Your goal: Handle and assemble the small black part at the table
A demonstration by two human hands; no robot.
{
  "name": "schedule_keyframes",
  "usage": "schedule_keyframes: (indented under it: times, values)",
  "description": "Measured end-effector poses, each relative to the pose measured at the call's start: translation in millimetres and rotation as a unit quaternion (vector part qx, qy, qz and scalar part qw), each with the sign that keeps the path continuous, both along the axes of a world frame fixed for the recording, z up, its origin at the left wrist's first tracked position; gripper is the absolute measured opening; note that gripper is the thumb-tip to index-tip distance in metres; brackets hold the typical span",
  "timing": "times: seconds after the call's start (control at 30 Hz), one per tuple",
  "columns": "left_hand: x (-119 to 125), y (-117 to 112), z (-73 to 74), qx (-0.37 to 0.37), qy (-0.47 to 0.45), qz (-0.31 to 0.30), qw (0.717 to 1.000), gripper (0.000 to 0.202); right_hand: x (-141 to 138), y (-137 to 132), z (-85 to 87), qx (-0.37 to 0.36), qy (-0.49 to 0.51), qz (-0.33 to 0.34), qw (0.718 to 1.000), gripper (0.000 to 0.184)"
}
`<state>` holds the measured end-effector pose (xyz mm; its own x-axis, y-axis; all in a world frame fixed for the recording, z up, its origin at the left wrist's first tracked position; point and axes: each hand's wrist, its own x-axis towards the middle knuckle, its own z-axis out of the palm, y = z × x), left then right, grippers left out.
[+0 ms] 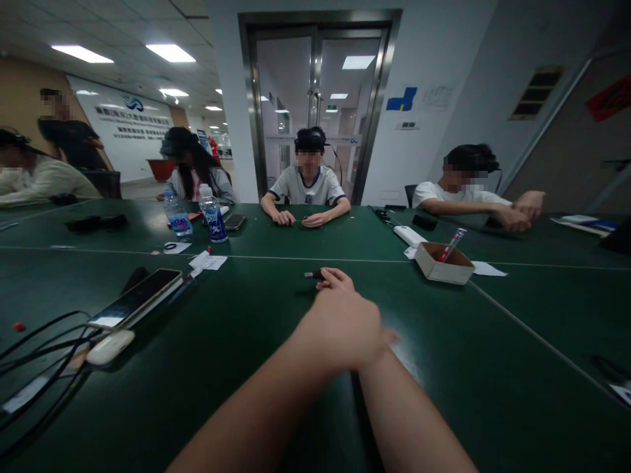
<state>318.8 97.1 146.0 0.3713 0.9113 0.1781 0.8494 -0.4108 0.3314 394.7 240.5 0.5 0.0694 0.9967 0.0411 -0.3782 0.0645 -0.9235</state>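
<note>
My forearms cross in front of me. My left hand lies over my right wrist; its fingers are mostly hidden, with a blurred fingertip showing at the right side. From beneath it my right hand reaches out, its thumb and fingers pinching a small black USB stick. The stick's metal end points left, just above the green table. Part of the right hand is covered by the left one.
To the left are a phone, a white earbud case and black cables. Two bottles stand farther back. A small open box holding a pen sits at right. Several people sit around the table.
</note>
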Motion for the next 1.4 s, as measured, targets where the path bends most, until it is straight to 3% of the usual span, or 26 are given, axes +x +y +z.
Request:
schedule_keyframes:
  times: [0.13, 0.23, 0.4, 0.47, 0.53, 0.67, 0.8, 1.03, 1.4]
  values:
    - [-39, 64, -10.0, -0.050, 0.029, 0.135, 0.989, 0.042, -2, -1, 1.2, 0.025, 0.018, 0.005, 0.999, 0.036]
    - [-52, 99, -37.9, -0.071, -0.072, 0.218, 0.971, 0.048, -3, -1, 1.0, 0.015, 0.022, 0.025, 0.999, 0.035]
    - [-56, 119, -108.2, -0.074, -0.306, 0.164, 0.935, 0.044, -2, -1, 1.1, 0.003, 0.008, -0.008, 1.000, 0.029]
    - [-59, 121, -126.8, -0.079, -0.332, 0.160, 0.926, 0.044, -2, -2, 1.9, 0.000, 0.002, -0.001, 1.000, 0.028]
    - [-61, 122, -136.3, -0.071, -0.333, 0.160, 0.926, 0.042, -3, -3, 3.0, -0.003, 0.005, 0.009, 1.000, 0.028]
    - [-62, 128, -139.9, -0.042, -0.352, 0.141, 0.924, 0.031, -2, -5, 5.8, -0.005, 0.024, 0.016, 1.000, 0.025]
    - [-61, 134, -140.9, -0.019, -0.422, 0.110, 0.900, 0.020, -2, -8, 8.2, -0.012, 0.023, 0.035, 0.999, 0.023]
    - [-62, 139, -145.8, -0.059, -0.434, 0.105, 0.893, 0.023, -3, -7, 7.3, -0.011, 0.022, 0.030, 0.999, 0.021]
    - [-61, 143, -148.5, -0.025, -0.465, 0.076, 0.882, 0.018, -3, -4, 5.4, -0.013, 0.008, 0.009, 1.000, 0.029]
